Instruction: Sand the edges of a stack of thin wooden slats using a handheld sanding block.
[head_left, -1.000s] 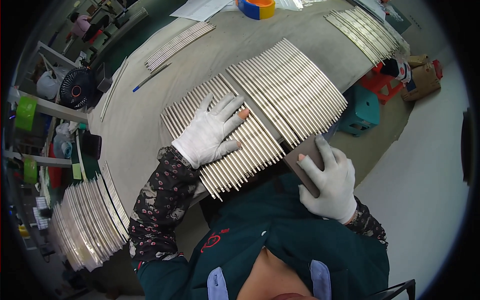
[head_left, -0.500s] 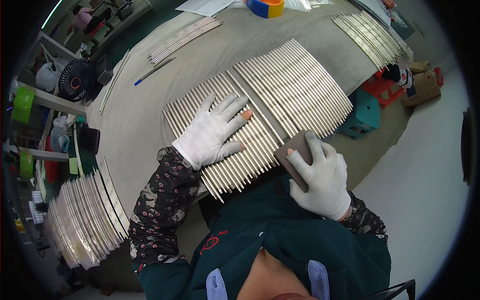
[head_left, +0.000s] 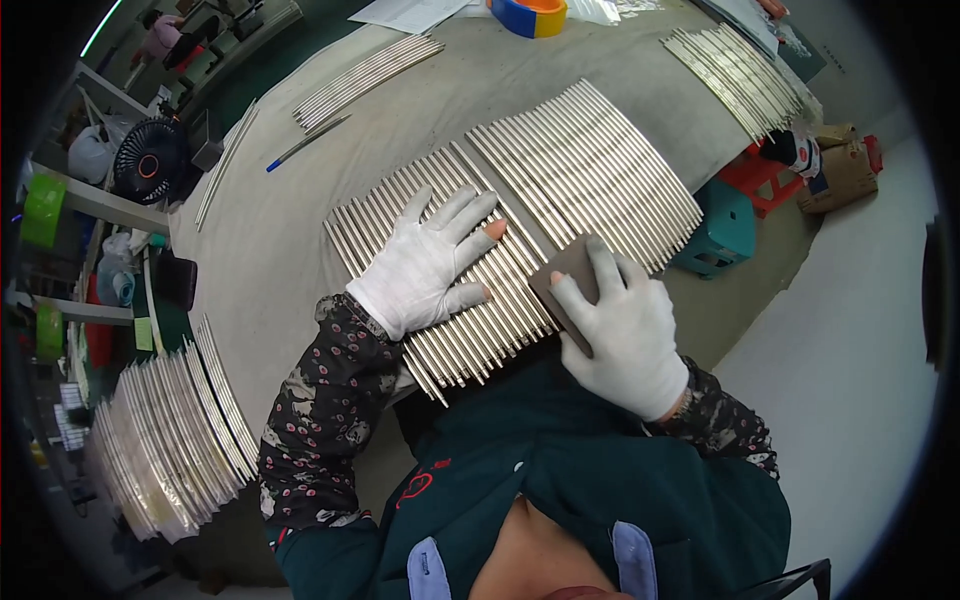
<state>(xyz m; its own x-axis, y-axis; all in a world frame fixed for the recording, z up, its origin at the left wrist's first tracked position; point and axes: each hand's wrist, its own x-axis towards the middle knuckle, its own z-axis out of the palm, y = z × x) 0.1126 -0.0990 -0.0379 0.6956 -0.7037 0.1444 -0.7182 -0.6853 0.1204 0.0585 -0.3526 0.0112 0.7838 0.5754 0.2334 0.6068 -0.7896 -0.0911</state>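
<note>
Slim silvery metal rods lie side by side on the table in two groups, a left group [head_left: 500, 325] and a right group [head_left: 600, 165], with a narrow gap between them. My left hand [head_left: 425, 265], in a white glove with bare thumb and fingertip showing, rests flat with spread fingers on the left group. In my gloved right hand [head_left: 630, 340] is a grey-brown rectangular block [head_left: 573, 268], gripped by its edges. The block lies over the near ends of the rods beside the gap; its underside is hidden.
Loose rods [head_left: 365, 82] and a blue pen [head_left: 305, 145] lie at the far left. More rods [head_left: 735, 80] are at the far right, wrapped rods [head_left: 165, 440] at the near left. A tape roll [head_left: 530, 15] sits at the back. Stools [head_left: 722, 230] stand right of the grey table [head_left: 270, 230].
My right hand and the block have slid a little away from me and to the left over the rods. My left hand stays in place.
</note>
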